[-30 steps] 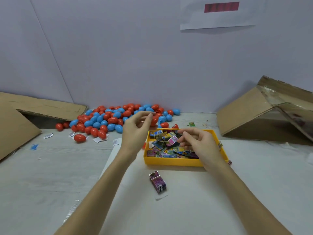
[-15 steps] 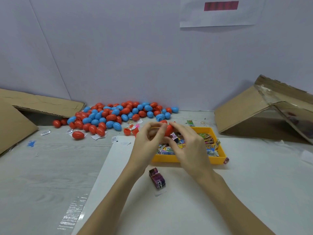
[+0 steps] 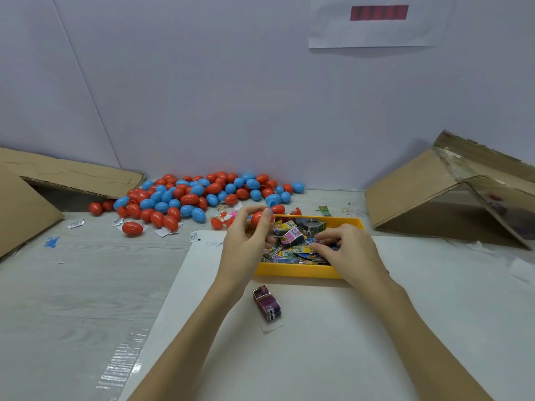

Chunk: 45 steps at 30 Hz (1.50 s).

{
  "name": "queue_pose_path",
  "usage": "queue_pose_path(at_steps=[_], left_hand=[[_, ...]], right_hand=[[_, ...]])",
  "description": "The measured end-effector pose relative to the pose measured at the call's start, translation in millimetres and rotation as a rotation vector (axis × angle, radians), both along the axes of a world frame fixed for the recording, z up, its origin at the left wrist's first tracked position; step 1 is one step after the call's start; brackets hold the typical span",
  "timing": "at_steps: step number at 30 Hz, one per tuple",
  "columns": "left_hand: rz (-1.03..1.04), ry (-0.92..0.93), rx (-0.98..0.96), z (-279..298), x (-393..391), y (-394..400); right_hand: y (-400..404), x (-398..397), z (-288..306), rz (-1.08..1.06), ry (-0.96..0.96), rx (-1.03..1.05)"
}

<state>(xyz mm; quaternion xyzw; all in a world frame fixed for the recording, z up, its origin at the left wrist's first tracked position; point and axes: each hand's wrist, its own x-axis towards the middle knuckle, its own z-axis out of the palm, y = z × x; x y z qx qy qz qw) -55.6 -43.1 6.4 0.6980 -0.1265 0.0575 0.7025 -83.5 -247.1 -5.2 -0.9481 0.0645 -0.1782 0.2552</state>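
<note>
My left hand [image 3: 246,244] holds a red plastic egg [image 3: 259,219] between thumb and fingertips, just above the left end of the yellow tray [image 3: 292,270]. The tray is full of several small colourful packets [image 3: 292,235]. My right hand [image 3: 344,250] reaches into the tray's right half with its fingers curled down among the packets; whether it pinches one is hidden. One small purple packet [image 3: 267,303] lies alone on the white sheet [image 3: 318,342] in front of the tray.
A heap of red and blue plastic eggs [image 3: 188,198] lies at the back left by the wall, with open halves and paper scraps nearby. Cardboard flaps stand at the left [image 3: 26,209] and right [image 3: 434,198]. A paper sign [image 3: 376,21] hangs on the wall.
Both hands met on the red egg half a second ago. Now my right hand has left the egg and dropped into the tray; my left hand keeps the egg.
</note>
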Motion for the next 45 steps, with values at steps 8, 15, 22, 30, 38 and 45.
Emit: queue_pose_path(at_steps=[8, 15, 22, 30, 38, 45], left_hand=[[0.013, 0.006, 0.03, 1, -3, -1], [-0.03, -0.051, -0.069, 9, -4, 1], [-0.059, 0.017, -0.045, 6, -5, -2], [-0.072, -0.022, 0.142, -4, -7, -5], [0.054, -0.212, 0.361, -6, -9, -9], [0.117, -0.365, 0.37, -3, -8, -2]], right_hand=[[1, 5, -2, -0.058, 0.057, 0.107], [1, 1, 1, -0.019, -0.008, 0.194], [1, -4, 9, 0.087, -0.086, 0.384], [9, -7, 10, 0.101, -0.088, 0.23], [12, -12, 15, 0.245, -0.153, 0.089], [20, -14, 18, 0.297, -0.163, 0.123]])
